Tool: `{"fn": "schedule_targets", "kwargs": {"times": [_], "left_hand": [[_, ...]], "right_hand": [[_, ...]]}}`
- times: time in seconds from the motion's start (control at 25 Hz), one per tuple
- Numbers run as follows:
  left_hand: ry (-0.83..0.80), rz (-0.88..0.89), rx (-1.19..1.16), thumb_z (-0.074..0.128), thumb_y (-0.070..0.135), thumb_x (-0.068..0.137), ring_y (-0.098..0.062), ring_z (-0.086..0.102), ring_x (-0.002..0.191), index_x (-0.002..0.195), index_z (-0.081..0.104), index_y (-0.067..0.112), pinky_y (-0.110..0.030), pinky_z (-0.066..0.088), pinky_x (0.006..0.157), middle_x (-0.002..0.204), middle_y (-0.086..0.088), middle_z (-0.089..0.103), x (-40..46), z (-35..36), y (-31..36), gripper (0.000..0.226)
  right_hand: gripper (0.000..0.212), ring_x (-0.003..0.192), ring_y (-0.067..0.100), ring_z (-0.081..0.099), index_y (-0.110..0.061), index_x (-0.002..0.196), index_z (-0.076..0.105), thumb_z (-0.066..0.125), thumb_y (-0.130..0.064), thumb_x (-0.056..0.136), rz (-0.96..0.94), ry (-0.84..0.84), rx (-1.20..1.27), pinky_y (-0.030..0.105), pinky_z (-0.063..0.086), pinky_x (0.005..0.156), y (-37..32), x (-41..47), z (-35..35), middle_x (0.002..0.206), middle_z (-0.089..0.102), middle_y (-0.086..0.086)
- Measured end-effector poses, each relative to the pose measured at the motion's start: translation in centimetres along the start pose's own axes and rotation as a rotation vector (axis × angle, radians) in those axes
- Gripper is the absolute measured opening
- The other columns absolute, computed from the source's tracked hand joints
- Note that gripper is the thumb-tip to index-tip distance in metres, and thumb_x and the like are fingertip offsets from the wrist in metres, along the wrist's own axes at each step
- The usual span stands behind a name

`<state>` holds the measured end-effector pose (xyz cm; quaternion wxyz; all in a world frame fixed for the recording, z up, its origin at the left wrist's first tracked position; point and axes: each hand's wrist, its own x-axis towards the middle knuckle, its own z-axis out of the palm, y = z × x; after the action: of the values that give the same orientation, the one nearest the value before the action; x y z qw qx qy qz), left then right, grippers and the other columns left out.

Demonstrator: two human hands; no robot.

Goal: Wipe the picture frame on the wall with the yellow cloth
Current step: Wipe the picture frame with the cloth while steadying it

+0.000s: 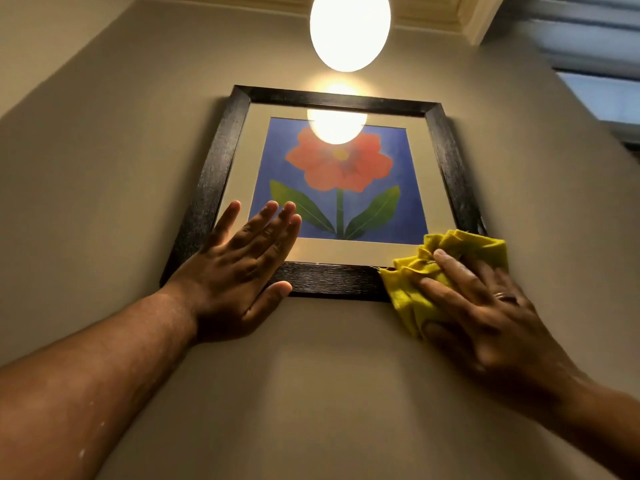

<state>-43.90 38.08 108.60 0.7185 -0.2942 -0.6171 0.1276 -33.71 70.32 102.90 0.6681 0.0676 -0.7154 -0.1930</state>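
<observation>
A dark wooden picture frame (332,280) hangs on the beige wall above me, holding a print of a red flower on blue. My left hand (242,268) lies flat over the frame's lower left corner, fingers spread on the glass, thumb under the bottom rail. My right hand (485,306) presses a crumpled yellow cloth (415,292) against the frame's lower right corner. The cloth hides that corner and hangs a little below it.
A glowing oval lamp (349,29) hangs from the ceiling just above the frame and is mirrored in the glass. A window with blinds (595,64) sits at the upper right. Bare wall (329,393) spreads below the frame.
</observation>
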Motion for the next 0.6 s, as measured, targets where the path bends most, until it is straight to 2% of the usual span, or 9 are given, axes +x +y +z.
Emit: {"fn": "schedule_targets", "kwargs": {"times": [0.08, 0.2, 0.28, 0.36, 0.44, 0.56, 0.6], "left_hand": [[0.010, 0.012, 0.003, 0.012, 0.056, 0.095, -0.025, -0.007, 0.153, 0.155, -0.006, 0.023, -0.061, 0.002, 0.121, 0.165, -0.008, -0.006, 0.0, 0.2, -0.2, 0.071], [0.028, 0.002, 0.019, 0.013, 0.059, 0.095, -0.028, 0.000, 0.153, 0.156, 0.001, 0.030, -0.059, 0.003, 0.120, 0.166, -0.009, 0.001, -0.1, 0.5, -0.2, 0.068], [0.019, 0.014, 0.032, 0.015, 0.060, 0.095, -0.028, 0.003, 0.153, 0.156, 0.004, 0.030, -0.059, 0.005, 0.120, 0.166, -0.010, 0.004, 0.1, 0.4, -0.2, 0.069], [0.020, 0.006, 0.027, 0.016, 0.062, 0.094, -0.025, 0.000, 0.153, 0.156, 0.004, 0.030, -0.058, 0.004, 0.120, 0.166, -0.010, 0.004, 0.1, 0.2, -0.3, 0.070], [0.030, -0.008, 0.047, 0.016, 0.064, 0.094, -0.022, -0.003, 0.153, 0.156, 0.004, 0.029, -0.056, 0.002, 0.120, 0.165, -0.011, 0.005, -0.1, 0.2, -0.2, 0.072], [0.049, -0.009, 0.068, 0.018, 0.067, 0.093, -0.022, -0.002, 0.153, 0.156, 0.007, 0.028, -0.054, 0.000, 0.121, 0.166, -0.010, 0.006, 0.0, 0.5, 0.1, 0.075], [0.052, -0.008, 0.070, 0.019, 0.068, 0.092, -0.022, -0.002, 0.153, 0.156, 0.007, 0.029, -0.054, -0.001, 0.122, 0.166, -0.009, 0.006, 0.2, 0.6, 0.1, 0.076]], "right_hand": [[0.058, 0.144, 0.032, 0.021, -0.048, 0.144, 0.016, 0.020, -0.066, 0.089, -0.010, -0.039, -0.023, 0.054, 0.023, 0.115, 3.2, 1.7, -0.7, 0.160, 0.018, -0.004], [0.058, 0.147, 0.034, -0.004, -0.047, 0.145, 0.007, 0.032, -0.055, 0.093, 0.186, -0.102, 0.118, 0.052, 0.010, 0.118, 6.6, 11.7, -2.0, 0.162, -0.007, 0.001], [0.059, 0.146, 0.036, -0.013, -0.041, 0.148, 0.007, 0.037, -0.043, 0.097, 0.282, -0.158, 0.226, 0.052, 0.002, 0.118, 8.0, 16.9, -3.1, 0.160, -0.017, 0.004], [0.059, 0.147, 0.034, -0.010, -0.038, 0.148, 0.012, 0.041, -0.034, 0.097, 0.244, -0.182, 0.216, 0.049, 0.001, 0.119, 8.3, 16.1, -3.1, 0.161, -0.013, 0.004], [0.063, 0.148, 0.029, 0.001, -0.040, 0.146, 0.021, 0.047, -0.026, 0.090, 0.111, -0.128, 0.211, 0.042, 0.007, 0.120, 7.8, 9.8, -2.3, 0.162, 0.000, -0.001], [0.079, 0.145, 0.015, 0.017, -0.053, 0.141, 0.020, 0.052, -0.025, 0.076, -0.011, -0.123, 0.253, 0.036, 0.023, 0.113, 5.4, -1.1, -2.2, 0.158, 0.012, -0.023], [0.078, 0.141, 0.012, 0.027, -0.052, 0.142, 0.019, 0.053, -0.026, 0.076, -0.026, -0.079, 0.265, 0.034, 0.031, 0.109, 5.7, -1.9, -2.2, 0.155, 0.021, -0.024]]}}
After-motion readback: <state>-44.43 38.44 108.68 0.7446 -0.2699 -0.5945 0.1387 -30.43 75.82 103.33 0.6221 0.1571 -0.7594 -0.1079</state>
